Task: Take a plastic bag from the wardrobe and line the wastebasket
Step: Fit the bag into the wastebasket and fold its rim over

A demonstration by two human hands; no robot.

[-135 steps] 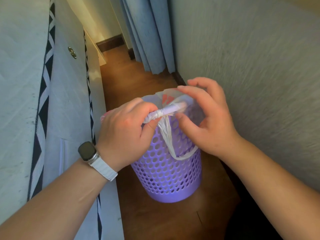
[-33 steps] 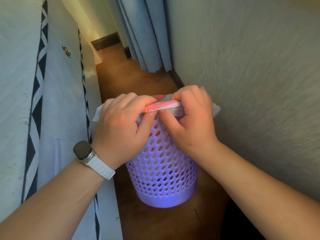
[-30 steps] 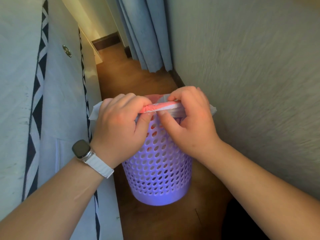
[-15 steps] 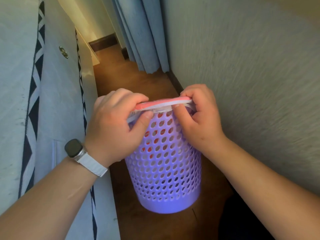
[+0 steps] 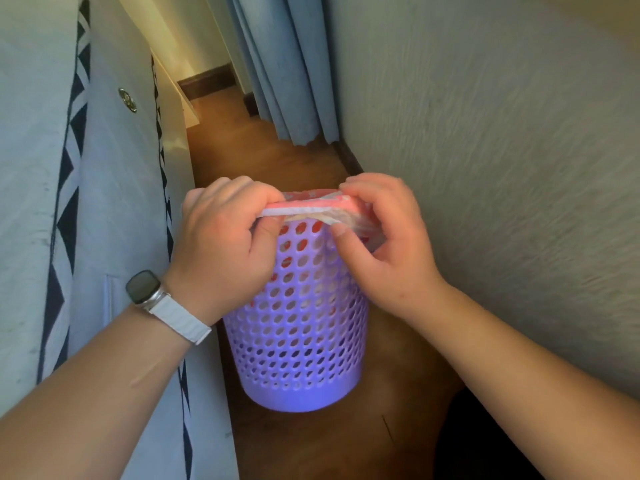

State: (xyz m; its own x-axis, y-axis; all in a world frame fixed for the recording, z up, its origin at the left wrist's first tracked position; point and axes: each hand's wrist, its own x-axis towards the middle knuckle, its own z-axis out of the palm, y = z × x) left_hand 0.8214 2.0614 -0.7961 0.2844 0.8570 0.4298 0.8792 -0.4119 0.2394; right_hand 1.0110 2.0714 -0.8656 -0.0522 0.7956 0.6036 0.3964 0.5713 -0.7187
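A purple wastebasket (image 5: 298, 334) with round holes stands on the wooden floor between a bed and a wall. A white and pink plastic bag (image 5: 304, 207) sits inside it, its edge stretched over the near rim; pink shows through the upper holes. My left hand (image 5: 225, 247), with a watch on its wrist, pinches the bag's edge at the rim's left side. My right hand (image 5: 384, 244) pinches the bag's edge at the right side and folds it down over the rim. The far side of the rim is hidden behind my hands.
A mattress side (image 5: 104, 202) with a black and white triangle band runs along the left. A textured wall (image 5: 502, 168) closes the right. Blue curtains (image 5: 284, 64) hang at the far end of the narrow floor strip (image 5: 242, 143).
The twisted bag handle from the earliest frame is no longer seen. Over the last second the bag's edge has been drawn flat along the near rim and my hands have spread slightly apart.
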